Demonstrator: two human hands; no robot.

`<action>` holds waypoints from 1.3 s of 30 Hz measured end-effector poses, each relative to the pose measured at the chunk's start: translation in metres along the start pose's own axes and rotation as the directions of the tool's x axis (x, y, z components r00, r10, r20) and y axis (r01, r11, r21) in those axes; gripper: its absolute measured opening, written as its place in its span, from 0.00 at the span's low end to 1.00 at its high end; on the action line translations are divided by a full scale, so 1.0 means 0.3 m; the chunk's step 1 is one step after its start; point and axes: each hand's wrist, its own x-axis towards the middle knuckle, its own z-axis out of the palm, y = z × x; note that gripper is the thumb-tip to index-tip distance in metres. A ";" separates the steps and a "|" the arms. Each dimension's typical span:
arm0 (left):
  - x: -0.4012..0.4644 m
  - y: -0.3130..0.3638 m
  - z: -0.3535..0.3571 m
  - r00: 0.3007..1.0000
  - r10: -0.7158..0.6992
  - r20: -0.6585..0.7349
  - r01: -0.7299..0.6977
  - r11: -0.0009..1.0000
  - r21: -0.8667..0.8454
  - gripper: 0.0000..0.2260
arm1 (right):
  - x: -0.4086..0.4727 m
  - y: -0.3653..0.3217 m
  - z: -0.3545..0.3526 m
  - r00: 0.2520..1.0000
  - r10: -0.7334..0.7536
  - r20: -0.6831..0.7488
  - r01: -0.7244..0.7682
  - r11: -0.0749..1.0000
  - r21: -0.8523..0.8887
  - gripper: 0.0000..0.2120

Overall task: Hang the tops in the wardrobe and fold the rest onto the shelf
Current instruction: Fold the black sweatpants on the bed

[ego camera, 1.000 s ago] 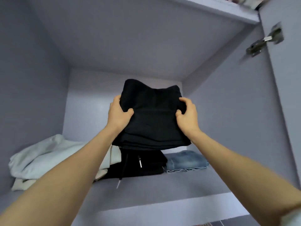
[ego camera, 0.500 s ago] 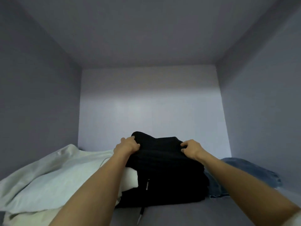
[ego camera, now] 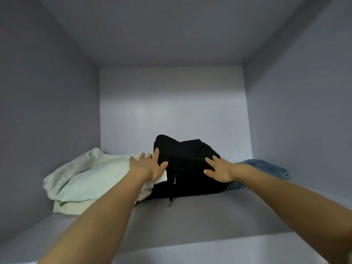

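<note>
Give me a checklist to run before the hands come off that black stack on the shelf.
1. Folded black garment sits on the black pile below: ok, it rests on top.
2. Left hand has let go: ok, fingers straight, flat against the stack's left side.
3. Right hand has let go: ok, fingers spread on the stack's right side.
4. Stack level: cannot tell, its top rises toward the back left.
5. Drawstring tucked in: not ok, it hangs out onto the shelf.
6. Neighbours clear: not ok, the pale garment touches the stack on the left; jeans lie close on the right.
</note>
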 end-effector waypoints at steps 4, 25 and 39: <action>-0.224 0.002 -0.009 0.985 0.085 -0.150 -0.086 0.996 0.000 0.26 | -0.227 -0.086 -0.004 0.974 -0.076 -0.213 0.121 0.971 0.206 0.25; -1.808 -0.145 0.572 0.941 -0.339 0.018 0.306 0.825 -0.475 0.24 | -1.382 -0.588 0.911 0.912 -0.391 -0.121 0.380 0.701 0.604 0.20; -3.157 -0.434 0.594 0.422 -0.855 0.300 0.906 0.390 -0.162 0.22 | -2.165 -1.160 1.281 0.241 -0.906 0.349 0.589 0.422 0.689 0.15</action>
